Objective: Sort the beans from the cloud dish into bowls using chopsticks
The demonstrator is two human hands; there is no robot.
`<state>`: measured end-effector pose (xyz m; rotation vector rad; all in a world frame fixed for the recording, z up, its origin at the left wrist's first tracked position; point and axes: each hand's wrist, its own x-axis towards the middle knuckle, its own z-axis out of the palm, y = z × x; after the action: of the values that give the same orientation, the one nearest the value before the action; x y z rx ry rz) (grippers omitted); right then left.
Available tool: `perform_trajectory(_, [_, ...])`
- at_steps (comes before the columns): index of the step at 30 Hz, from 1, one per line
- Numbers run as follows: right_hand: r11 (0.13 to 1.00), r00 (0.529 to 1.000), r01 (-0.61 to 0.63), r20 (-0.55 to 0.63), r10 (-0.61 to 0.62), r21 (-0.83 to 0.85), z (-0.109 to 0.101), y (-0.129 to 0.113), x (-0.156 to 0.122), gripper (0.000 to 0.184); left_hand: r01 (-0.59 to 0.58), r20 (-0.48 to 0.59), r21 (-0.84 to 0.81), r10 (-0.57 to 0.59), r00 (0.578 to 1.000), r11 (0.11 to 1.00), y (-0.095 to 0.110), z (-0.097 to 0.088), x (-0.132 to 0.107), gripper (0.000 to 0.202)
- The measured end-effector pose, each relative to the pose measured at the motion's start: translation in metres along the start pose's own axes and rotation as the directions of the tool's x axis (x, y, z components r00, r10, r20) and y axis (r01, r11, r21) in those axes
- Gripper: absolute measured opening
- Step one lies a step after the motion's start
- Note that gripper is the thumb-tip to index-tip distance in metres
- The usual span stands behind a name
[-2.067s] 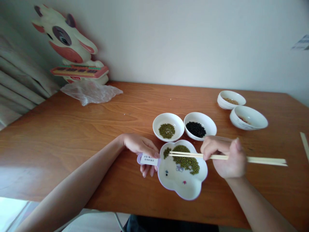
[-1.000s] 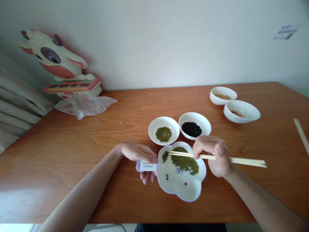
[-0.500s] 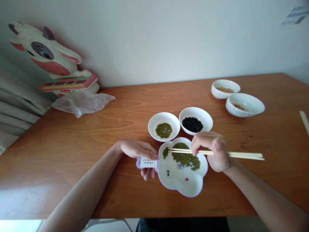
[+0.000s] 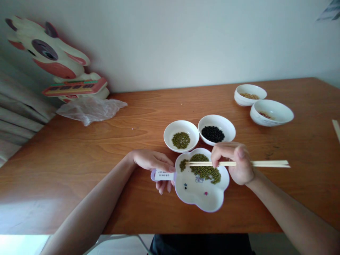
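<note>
My left hand [image 4: 156,168] grips the left side of a white flower-shaped plate [image 4: 196,198] with a lilac rim, near its labelled handle [image 4: 164,175]. Green mung beans [image 4: 205,171] lie across the upper part of the plate, with a small clump at its left. A pair of pale chopsticks [image 4: 268,163] is held in my right hand [image 4: 235,163] over the plate, its tips by the small clump. A single black bean [image 4: 185,188] rests lower on the plate. Just behind stand a bowl of mung beans [image 4: 181,140] and a bowl of black beans [image 4: 213,134].
Two more white bowls stand at the back right, one with yellowish grains [image 4: 249,96], one with reddish bits [image 4: 265,115]. A cow-shaped toy keyboard [image 4: 77,88] and a crumpled plastic bag [image 4: 91,109] are at the back left. A pale stick [image 4: 336,129] lies at the right edge.
The whole view has shifted slightly, so things sit a little higher. Both hands, the plate and the chopsticks keep nearly the same positions; the chopstick tips stay by the small clump.
</note>
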<state>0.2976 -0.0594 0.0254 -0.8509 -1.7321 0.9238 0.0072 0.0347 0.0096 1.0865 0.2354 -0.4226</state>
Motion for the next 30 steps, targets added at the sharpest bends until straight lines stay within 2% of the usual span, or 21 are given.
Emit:
perform_trajectory(15, [0.998,0.999,-0.047,0.028,0.046,0.032,-0.001,-0.0045,0.0023,0.075,0.02,-0.014,0.019,-0.019,1.0,1.0,0.0055,0.0021,-0.001,0.041])
perform_trajectory(21, [0.997,0.998,-0.06,-0.001,0.06,0.053,-0.0012,-0.0034,0.0018,0.074,0.027,-0.011,0.028,-0.027,1.0,0.999,0.0058,0.0019,-0.0016,0.042])
perform_trajectory(30, [0.997,0.996,-0.074,0.048,0.072,0.025,-0.0011,0.0005,-0.0003,0.073,0.018,-0.006,0.037,-0.018,1.0,0.999,0.0042,0.001,-0.002,0.042])
